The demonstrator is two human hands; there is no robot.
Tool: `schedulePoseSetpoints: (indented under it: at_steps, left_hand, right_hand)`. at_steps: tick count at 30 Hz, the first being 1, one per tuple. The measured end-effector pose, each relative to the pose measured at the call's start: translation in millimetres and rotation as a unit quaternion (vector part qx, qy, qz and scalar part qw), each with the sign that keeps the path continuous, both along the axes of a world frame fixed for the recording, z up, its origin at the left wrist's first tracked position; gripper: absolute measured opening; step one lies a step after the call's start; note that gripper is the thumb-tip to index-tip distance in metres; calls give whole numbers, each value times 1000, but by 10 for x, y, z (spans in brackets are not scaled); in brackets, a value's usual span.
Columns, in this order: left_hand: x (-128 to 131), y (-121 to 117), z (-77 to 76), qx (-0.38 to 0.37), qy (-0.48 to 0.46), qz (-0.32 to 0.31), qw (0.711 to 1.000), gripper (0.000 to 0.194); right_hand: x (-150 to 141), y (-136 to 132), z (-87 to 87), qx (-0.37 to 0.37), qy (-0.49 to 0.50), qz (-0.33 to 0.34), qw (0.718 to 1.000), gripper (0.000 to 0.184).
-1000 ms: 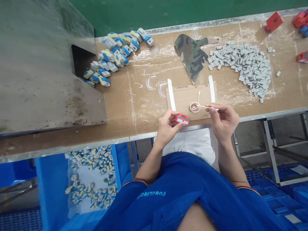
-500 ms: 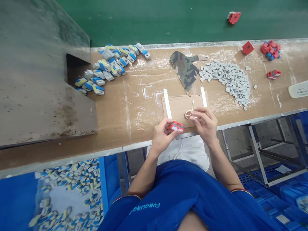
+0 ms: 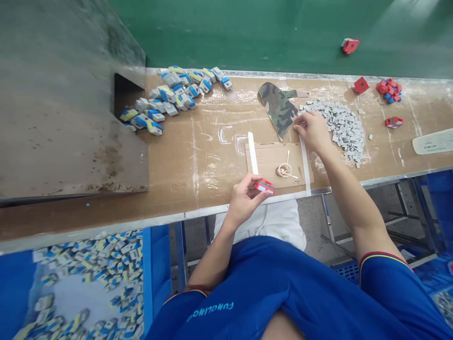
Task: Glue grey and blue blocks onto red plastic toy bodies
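My left hand (image 3: 245, 199) grips a small red block with a blue-and-white face (image 3: 264, 187) above the front of the table. My right hand (image 3: 311, 131) lies at the near edge of a heap of small grey pieces (image 3: 345, 127), next to a camouflage cloth (image 3: 278, 107). Its fingertips hide whatever may be under them. A cotton swab (image 3: 288, 175) rests in a small round dish (image 3: 284, 170) on a cardboard sheet (image 3: 269, 165), and white strips (image 3: 252, 152) lie along the sheet's sides.
A heap of blue-and-white blocks (image 3: 170, 97) lies by a grey metal chute (image 3: 63, 104). Red pieces (image 3: 388, 90) and a paper sheet (image 3: 433, 141) lie at right. A blue crate (image 3: 85, 283) of blocks stands below the table's front edge.
My right hand has left the dish and moved forward and right to the grey pieces; the swab it held now lies in the dish. My left hand still grips the red block.
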State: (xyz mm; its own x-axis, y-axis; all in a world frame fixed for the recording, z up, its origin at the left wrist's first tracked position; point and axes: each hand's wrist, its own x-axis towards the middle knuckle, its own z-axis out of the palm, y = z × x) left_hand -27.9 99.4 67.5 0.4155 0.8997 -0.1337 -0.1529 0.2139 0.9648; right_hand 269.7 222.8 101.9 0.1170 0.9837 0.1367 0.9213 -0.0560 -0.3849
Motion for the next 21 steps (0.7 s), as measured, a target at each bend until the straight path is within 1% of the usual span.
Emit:
schedulePoseSetpoints:
  at_steps: [2,5,7,10,12,15,17,19,21]
  left_hand:
    - [1,-11,-18,2,-1,-2,1000,49]
    - [5,-21,-45,4,-4,-1,1000,51]
    - [7,-23,-53,8,-8,-2,1000,51]
    - [10,-22,-48,9,-14,-6,1000,50]
    - [10,-21,-42,9,-16,-8,1000,49]
    - [11,-20,-38,6,-22,-8,1000,50]
    - [13,-18,-40,5,-28,-9,1000,51]
    - [16,-17,-41,9,-31,-14,999,50]
    - [16,-18,-39,18,-29,-17,999,50]
  right_hand:
    - [30,99,-14,-26,-13,-13,1000,11]
    - [122,138,15,-63,27,-40,997,16]
    - [205,119,39,-76,51,-52,994,15]
    - [310,62,46,-74,44,-57,995,8]
    - [344,25,27,-65,10,-54,996,8]
    - [348,-22,-16,-44,-71,-40,996,15]
    - [346,-67,-31,-33,-104,-27,994,22]
    - [357,-145,-18,-22,-102,-10,994,24]
    - [378,-276,28,-8,-74,1,997,23]
